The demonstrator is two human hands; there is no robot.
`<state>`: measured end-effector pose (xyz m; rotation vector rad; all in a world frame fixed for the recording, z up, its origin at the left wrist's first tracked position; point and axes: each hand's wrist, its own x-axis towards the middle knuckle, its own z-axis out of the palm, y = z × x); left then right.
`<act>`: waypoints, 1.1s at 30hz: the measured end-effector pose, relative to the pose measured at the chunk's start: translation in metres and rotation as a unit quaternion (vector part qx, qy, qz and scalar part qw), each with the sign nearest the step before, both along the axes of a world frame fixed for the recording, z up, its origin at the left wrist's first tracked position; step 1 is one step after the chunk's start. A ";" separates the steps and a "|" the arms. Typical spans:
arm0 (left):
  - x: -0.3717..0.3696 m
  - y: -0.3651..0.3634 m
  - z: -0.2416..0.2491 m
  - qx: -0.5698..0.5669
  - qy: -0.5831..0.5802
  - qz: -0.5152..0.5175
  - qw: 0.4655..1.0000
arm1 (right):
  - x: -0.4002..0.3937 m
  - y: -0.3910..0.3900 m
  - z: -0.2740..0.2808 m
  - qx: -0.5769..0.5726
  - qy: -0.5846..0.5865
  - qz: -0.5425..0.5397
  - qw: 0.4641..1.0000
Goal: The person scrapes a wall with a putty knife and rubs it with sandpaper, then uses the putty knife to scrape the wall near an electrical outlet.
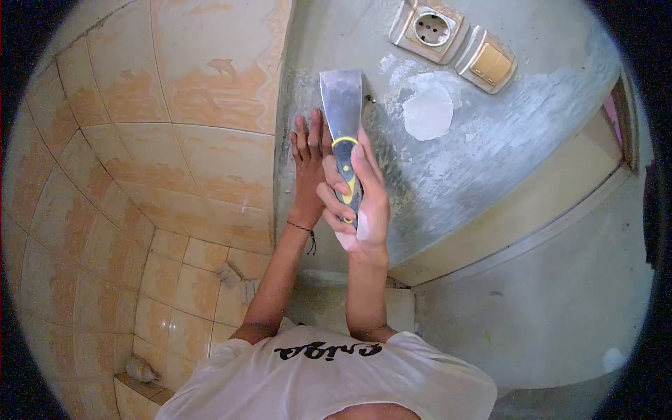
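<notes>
My right hand (367, 199) is wrapped round the black and yellow handle of a putty knife (343, 105). Its broad metal blade points up, away from me, in front of the grey wall (420, 189). Behind and left of the tool, my left hand (311, 161) lies flat against that wall, fingers stretched, close to the tile edge; part of it is hidden by the right hand. To the right of the blade, a round white filler patch (428, 113) sits on the wall, with pale smears around it.
A socket (432, 29) and a light switch (488, 64) are mounted on the wall at the upper right. Orange-patterned tiles (217, 77) cover the left side. A beige door (518, 203) stands at right, above a grey floor (532, 301).
</notes>
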<state>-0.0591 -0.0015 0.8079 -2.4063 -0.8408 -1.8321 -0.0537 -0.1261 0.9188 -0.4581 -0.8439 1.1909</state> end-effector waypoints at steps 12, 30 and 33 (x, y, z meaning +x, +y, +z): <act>0.007 0.006 -0.002 0.041 -0.044 0.006 0.998 | 0.000 0.010 -0.010 0.013 0.030 -0.021 0.999; 0.008 0.008 -0.003 0.020 -0.001 0.050 0.999 | 0.009 0.000 -0.003 -0.009 0.002 -0.036 0.999; 0.006 0.006 -0.003 0.015 0.002 0.038 0.999 | 0.010 -0.002 -0.003 -0.005 0.003 -0.037 0.999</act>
